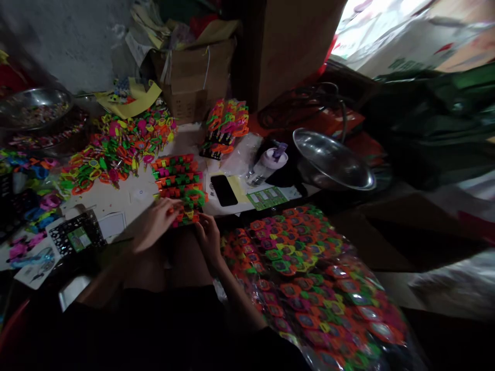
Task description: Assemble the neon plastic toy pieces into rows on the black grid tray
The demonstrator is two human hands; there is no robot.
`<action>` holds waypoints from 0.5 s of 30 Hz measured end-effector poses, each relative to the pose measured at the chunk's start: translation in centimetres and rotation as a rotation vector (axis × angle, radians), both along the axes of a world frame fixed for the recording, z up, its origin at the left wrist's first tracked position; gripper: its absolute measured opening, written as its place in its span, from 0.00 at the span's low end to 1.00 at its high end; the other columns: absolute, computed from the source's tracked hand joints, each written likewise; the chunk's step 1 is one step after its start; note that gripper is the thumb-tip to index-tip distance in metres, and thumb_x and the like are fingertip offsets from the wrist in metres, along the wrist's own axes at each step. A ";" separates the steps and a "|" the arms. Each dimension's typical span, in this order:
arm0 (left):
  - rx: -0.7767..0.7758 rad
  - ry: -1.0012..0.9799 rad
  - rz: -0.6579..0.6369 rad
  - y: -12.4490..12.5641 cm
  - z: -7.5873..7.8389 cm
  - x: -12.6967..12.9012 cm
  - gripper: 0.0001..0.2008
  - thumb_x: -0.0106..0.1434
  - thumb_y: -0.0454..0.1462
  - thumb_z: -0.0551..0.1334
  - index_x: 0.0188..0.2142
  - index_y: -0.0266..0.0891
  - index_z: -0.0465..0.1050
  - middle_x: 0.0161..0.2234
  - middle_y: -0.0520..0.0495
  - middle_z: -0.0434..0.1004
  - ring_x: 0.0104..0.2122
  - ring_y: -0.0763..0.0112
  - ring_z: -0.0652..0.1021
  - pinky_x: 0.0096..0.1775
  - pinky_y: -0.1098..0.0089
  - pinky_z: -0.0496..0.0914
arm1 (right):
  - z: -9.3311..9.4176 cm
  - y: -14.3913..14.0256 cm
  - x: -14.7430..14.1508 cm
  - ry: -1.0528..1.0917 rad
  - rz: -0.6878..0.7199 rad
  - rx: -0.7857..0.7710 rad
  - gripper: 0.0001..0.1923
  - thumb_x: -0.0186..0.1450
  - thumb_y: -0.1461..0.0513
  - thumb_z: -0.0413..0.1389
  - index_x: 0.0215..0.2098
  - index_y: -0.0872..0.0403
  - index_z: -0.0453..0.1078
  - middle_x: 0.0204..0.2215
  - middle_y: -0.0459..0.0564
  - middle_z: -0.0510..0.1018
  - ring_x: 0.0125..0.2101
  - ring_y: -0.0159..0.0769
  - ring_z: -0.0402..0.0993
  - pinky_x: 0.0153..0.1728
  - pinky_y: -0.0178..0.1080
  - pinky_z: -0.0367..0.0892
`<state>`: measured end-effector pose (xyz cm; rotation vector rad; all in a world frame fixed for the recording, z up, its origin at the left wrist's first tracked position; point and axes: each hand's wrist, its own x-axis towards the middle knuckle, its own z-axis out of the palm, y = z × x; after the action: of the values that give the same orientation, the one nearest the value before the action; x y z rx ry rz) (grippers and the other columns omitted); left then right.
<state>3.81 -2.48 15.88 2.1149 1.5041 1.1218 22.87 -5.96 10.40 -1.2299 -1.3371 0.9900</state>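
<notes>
- The toy row (pixel 184 215) is a short line of small bright plastic pieces, orange, green and yellow, lying at the near edge of the counter (pixel 127 198) right in front of the person.
- It is the nearest of several like rows; the stack (pixel 177 178) of them runs away from the hands toward the back.
- Left hand (pixel 153 224) lies over the row's left end, fingers curled down onto it; how tightly this grip closes cannot be told in the dim light.
- Right hand (pixel 209 238) meets the row's right end, fingertips pinching the pieces from the near side.
- Judged from the look, the pieces are light, stiff, smooth plastic; a row probably comes apart if lifted by its middle, so both ends, pressed toward each other, seem the place to hold it.
- Just right of the stack lies a dark phone (pixel 223 190), with a bottle (pixel 266 166) beyond it.
- A loose heap (pixel 116 149) of the same coloured pieces spreads across the counter to the left.
- A clear bag (pixel 309 278) full of packed toys lies to the right of the hands.
- A steel bowl (pixel 332 161) sits behind the bag.
</notes>
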 end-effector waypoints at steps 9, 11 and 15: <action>0.048 0.430 -0.219 -2.1 -1.4 4.2 0.18 0.67 0.41 0.59 0.55 0.39 0.68 0.53 0.41 0.73 0.55 0.59 0.70 0.56 0.57 0.65 | -0.3 1.9 3.0 0.116 -0.077 -0.087 0.18 0.60 0.49 0.57 0.37 0.55 0.74 0.32 0.50 0.78 0.31 0.32 0.73 0.34 0.35 0.71; 0.049 0.539 -0.219 -1.7 -2.0 3.9 0.23 0.66 0.41 0.60 0.59 0.39 0.64 0.59 0.39 0.67 0.60 0.56 0.65 0.61 0.54 0.60 | -2.3 3.1 3.9 0.172 -0.082 -0.161 0.21 0.58 0.47 0.59 0.37 0.55 0.73 0.32 0.49 0.78 0.30 0.32 0.74 0.32 0.35 0.72; 0.055 0.659 -0.231 -1.6 -2.9 3.4 0.25 0.67 0.40 0.59 0.62 0.38 0.62 0.64 0.40 0.61 0.62 0.57 0.63 0.64 0.53 0.54 | -5.8 5.6 4.1 0.242 0.155 -0.232 0.23 0.51 0.45 0.62 0.36 0.54 0.74 0.36 0.51 0.80 0.35 0.38 0.77 0.37 0.40 0.75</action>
<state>7.25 -4.10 12.95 2.7746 1.4119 0.3949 26.96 -0.38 4.60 -1.1448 -1.1640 1.3899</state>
